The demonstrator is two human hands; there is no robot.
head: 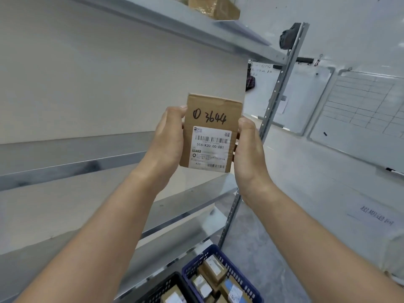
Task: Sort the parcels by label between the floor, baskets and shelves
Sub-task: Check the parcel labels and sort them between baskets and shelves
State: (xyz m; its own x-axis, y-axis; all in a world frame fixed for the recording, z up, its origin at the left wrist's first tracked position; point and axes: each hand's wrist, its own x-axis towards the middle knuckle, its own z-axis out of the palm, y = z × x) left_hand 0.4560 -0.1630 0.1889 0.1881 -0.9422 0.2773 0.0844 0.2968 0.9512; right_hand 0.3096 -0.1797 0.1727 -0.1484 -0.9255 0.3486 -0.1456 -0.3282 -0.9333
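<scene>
Left hand (169, 136) and right hand (249, 149) each curl round one side edge of a small brown parcel (211, 119), holding it upright in the air near the right end of the metal shelves (65, 167), with its printed label (211, 147) and the handwritten "3644" turned to the head camera. This looks like the label-reading step, with the parcel not yet placed anywhere. The next move calls for matching that code to a spot, either a shelf level or the blue basket (240, 278) or black basket (161, 287) on the floor below, then carrying it there without losing the two-sided grip.
</scene>
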